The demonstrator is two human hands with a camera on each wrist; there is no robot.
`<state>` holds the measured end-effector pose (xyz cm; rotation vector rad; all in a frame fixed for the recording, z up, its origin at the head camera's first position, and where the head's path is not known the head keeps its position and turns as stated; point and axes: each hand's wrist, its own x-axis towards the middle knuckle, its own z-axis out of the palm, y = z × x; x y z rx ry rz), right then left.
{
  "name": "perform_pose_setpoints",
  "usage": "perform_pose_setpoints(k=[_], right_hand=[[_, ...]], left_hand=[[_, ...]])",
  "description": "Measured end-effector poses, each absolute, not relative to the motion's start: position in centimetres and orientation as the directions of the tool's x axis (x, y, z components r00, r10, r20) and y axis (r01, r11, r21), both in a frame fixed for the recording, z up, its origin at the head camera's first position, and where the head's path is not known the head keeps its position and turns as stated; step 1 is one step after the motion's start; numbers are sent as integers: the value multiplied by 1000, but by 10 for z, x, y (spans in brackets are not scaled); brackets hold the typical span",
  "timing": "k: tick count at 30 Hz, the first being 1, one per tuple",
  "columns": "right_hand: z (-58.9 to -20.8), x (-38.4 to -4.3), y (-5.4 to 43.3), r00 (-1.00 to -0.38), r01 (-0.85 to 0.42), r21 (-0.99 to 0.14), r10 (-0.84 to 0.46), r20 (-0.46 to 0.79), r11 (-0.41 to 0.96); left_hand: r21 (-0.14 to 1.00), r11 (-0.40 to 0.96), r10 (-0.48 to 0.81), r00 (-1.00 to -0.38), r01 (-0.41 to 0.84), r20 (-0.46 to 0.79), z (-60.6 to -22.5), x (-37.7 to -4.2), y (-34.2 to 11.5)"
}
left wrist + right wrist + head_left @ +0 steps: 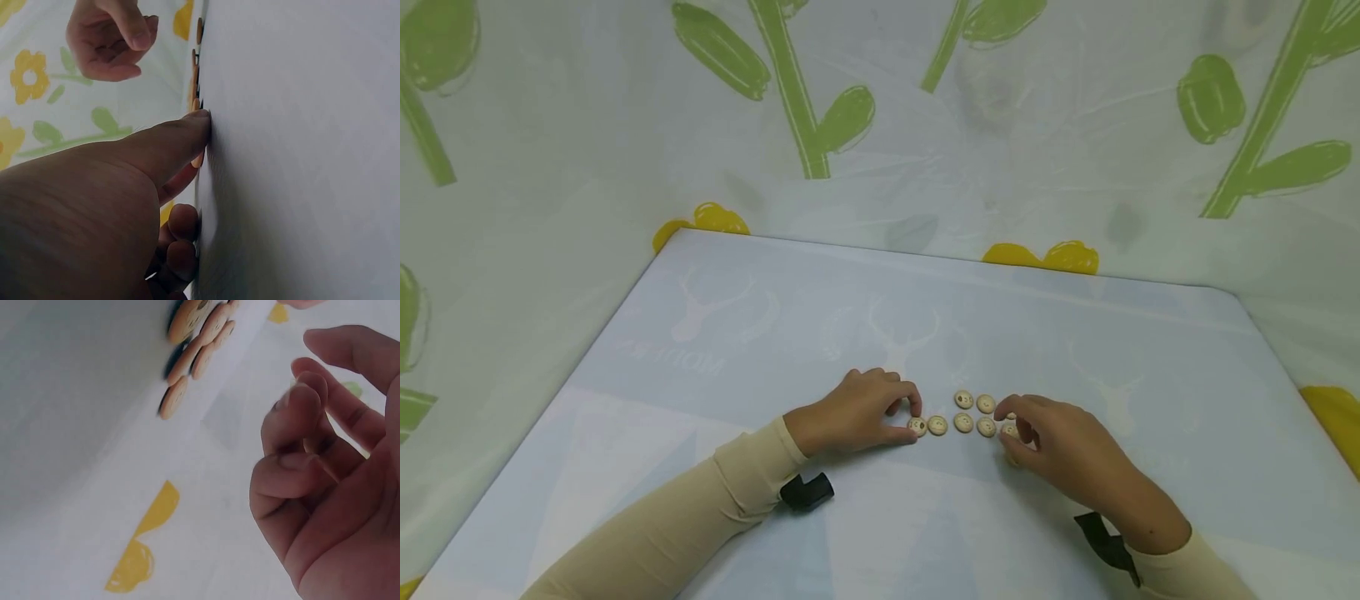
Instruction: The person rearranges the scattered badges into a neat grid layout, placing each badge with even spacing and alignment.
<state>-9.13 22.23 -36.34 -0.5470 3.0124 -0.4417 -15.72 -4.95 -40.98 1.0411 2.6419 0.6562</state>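
Observation:
Several round, light wooden buttons lie flat on the table in the head view. My left hand [863, 412] pinches the leftmost button [917, 426] by its edges, thumb at the near side and index finger at the far side. Right beside it lies a second button [937, 425]. My right hand [1067, 446] hovers over the right end of the group, partly covering a button [1010, 430] there. In the right wrist view, nothing sits between the thumb and the bent fingers [294, 419], and a cluster of buttons [174, 398] lies beyond.
The table [880, 533] carries a pale cloth with faint antler prints. A button pair [964, 411] stands in the middle of the group. Behind the table hangs a white curtain [625, 125] with green leaves and yellow flowers. Black straps [807, 492] circle both wrists.

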Motion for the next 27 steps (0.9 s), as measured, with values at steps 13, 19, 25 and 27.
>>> perform_pose_setpoints(k=[13,19,25,27], right_hand=[[-364,-93,200,-916,-401,-255,-379,134,880],[-362,-97,189,-920,-393,-244,-380,97,887],[-365,-99,182,-909,-417,-258,-402,110,871],[-366,-100,180,-905,-425,-260,-410,110,867]], left_hand=[[494,653,682,-730,574,-54,-409,-156,-49],[491,659,676,-735,570,-54,-408,-156,-50],[482,649,689,-724,588,-45,-409,-157,-50],[481,646,693,-720,592,-44,-409,-157,-50]])
